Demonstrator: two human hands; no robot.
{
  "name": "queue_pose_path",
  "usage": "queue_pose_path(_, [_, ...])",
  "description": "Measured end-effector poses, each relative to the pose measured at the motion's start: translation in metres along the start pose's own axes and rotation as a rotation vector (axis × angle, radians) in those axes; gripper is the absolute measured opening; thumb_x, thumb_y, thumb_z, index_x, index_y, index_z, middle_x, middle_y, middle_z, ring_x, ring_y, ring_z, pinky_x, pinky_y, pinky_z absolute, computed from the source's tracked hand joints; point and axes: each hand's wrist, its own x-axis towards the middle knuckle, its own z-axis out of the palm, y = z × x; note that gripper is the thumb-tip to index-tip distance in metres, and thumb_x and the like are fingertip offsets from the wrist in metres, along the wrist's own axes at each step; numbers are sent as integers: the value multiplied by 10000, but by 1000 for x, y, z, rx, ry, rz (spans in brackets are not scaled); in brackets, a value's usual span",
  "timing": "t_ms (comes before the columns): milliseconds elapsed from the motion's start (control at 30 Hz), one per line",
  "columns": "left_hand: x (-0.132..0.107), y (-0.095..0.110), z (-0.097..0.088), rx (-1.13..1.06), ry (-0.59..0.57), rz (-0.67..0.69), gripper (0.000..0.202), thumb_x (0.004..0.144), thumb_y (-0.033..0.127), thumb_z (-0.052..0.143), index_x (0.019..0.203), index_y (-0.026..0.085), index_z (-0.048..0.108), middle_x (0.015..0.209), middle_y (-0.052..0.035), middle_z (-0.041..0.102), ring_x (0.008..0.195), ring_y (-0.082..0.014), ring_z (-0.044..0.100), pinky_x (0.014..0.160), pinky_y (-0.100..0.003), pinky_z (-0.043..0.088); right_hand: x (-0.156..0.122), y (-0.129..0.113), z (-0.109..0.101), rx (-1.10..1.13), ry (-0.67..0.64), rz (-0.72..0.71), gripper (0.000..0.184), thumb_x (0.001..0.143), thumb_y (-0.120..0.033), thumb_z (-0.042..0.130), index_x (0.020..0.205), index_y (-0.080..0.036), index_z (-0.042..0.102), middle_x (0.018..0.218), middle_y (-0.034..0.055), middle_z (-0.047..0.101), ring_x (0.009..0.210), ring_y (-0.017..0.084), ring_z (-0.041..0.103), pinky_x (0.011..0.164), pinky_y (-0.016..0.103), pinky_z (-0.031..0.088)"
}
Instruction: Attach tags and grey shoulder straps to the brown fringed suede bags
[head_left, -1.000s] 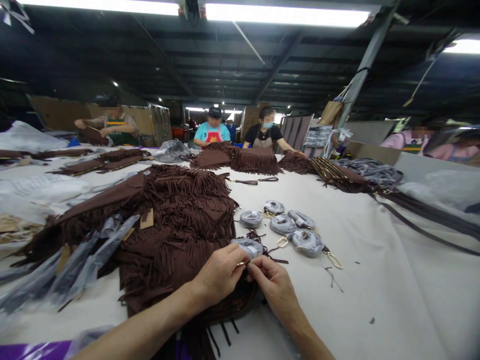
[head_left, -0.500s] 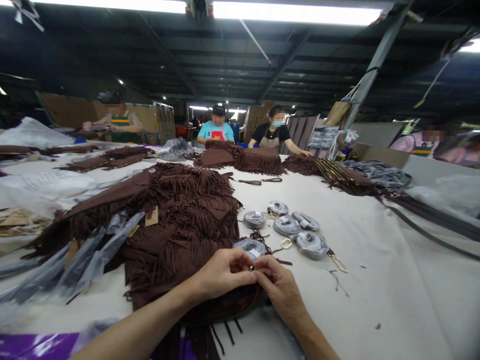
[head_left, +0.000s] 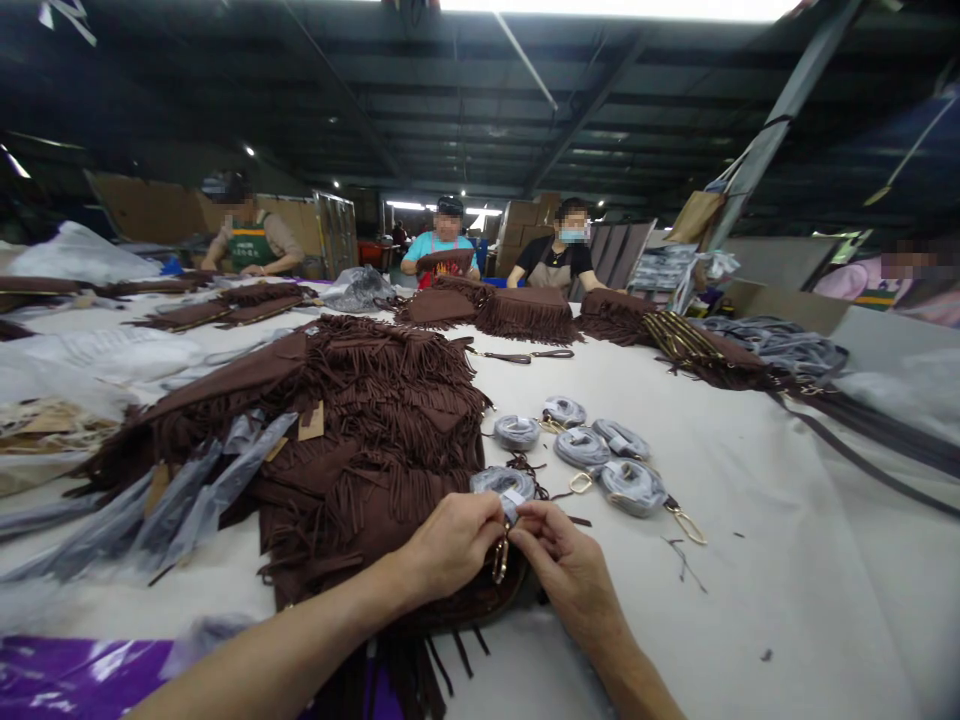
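My left hand point(head_left: 450, 540) is closed in a pinch at the end of a coiled strap point(head_left: 495, 480) wrapped in clear plastic. A gold snap hook point(head_left: 500, 562) hangs down just beside its fingertips. Facing it, my right hand point(head_left: 566, 560) pinches the same end of the strap, its thumb close to the hook. Exactly which part each set of fingertips grips is hidden. Under both hands lies a dark brown fringed bag point(head_left: 330, 555), its fringe spilling over toward me.
Several more wrapped strap coils point(head_left: 630, 487) lie right of the bag pile. Brown fringed bags point(head_left: 397, 375) are stacked left, beside plastic-sleeved pieces point(head_left: 214, 490). Two short wrist straps point(head_left: 506, 357) lie farther back. Across the white table point(head_left: 810, 560), co-workers point(head_left: 555, 265) handle bags.
The gold snap hook now hangs in plain sight between my hands; before, my fingers mostly covered it. My hands have shifted slightly apart. The view has tilted down a little.
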Motion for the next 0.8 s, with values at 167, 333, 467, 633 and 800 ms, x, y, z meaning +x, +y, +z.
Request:
queue_pose_path(167, [2, 10, -10, -258, 7, -48, 91, 825, 152, 521, 754, 145, 577, 726, -3, 564, 679, -118, 507, 617, -209, 400, 1, -14, -13, 346, 73, 189, 376, 699, -498, 825, 785, -184, 637, 580, -28, 577, 436, 98, 466, 395, 196, 378])
queue_pose_path(333, [5, 3, 4, -740, -40, -239, 124, 785, 253, 590, 785, 133, 556, 558, 16, 586, 404, -56, 416, 397, -158, 300, -1, -11, -18, 606, 51, 244, 379, 649, -431, 889, 897, -211, 705, 916, 57, 706, 882, 225, 698, 765, 299, 586])
queue_pose_path(467, [6, 0, 13, -915, -15, -350, 268, 675, 305, 717, 724, 151, 502, 551, -3, 631, 383, -81, 512, 360, -156, 370, -2, -7, -16, 568, 27, 227, 348, 647, -359, 909, 914, -221, 734, 924, 63, 737, 891, 224, 714, 783, 278, 584])
queue_pose_path(633, [5, 3, 13, -1006, -25, -426, 362, 593, 276, 782, 790, 149, 506, 546, -3, 652, 415, -124, 594, 415, -204, 491, -2, -7, -13, 383, 67, 209, 317, 648, -458, 884, 774, -197, 754, 719, 54, 733, 633, 202, 704, 606, 282, 598])
queue_pose_path(800, [2, 7, 13, -1008, -91, -433, 294, 605, 275, 770, 749, 108, 575, 612, -54, 685, 491, -116, 635, 496, -198, 523, -2, -10, -14, 253, 25, 116, 292, 724, -470, 826, 796, -193, 767, 603, 19, 679, 558, 145, 621, 554, 221, 539])
